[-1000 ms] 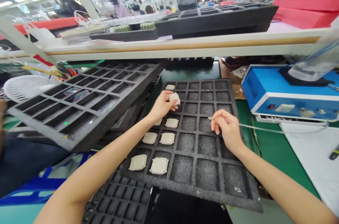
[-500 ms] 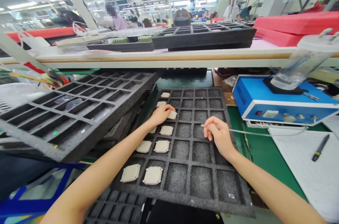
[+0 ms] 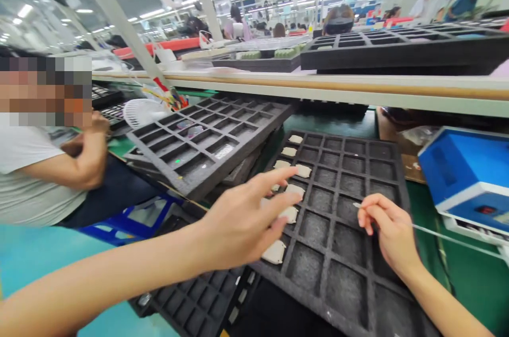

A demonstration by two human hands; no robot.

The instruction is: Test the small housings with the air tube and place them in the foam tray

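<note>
My left hand [image 3: 246, 215] is stretched out over the left columns of a dark foam tray [image 3: 326, 257], fingers apart and nothing visible in them. Below it, cream-coloured square pieces [image 3: 274, 252] with small corner tabs sit one to a compartment, some hidden by the hand. A similar piece [image 3: 303, 171] lies just beyond the index fingertip. Over the right part of the tray, my right hand [image 3: 387, 231] is closed in a pinch on a thin whitish tube [image 3: 449, 236] whose pale tip pokes out on the left. The tube trails off to the right.
Another foam tray [image 3: 207, 132] lies tilted at the left, its edge close to my left arm. A blue box-shaped device [image 3: 469, 167] stands at the right. A shelf [image 3: 274, 85] with more trays runs across the back. A co-worker [image 3: 51, 167] sits at the far left.
My left hand has come off the pieces near the tray's back left, towards me, with its fingers spread. My right hand keeps its pinch on the tube. The view has swung left, showing a co-worker.
</note>
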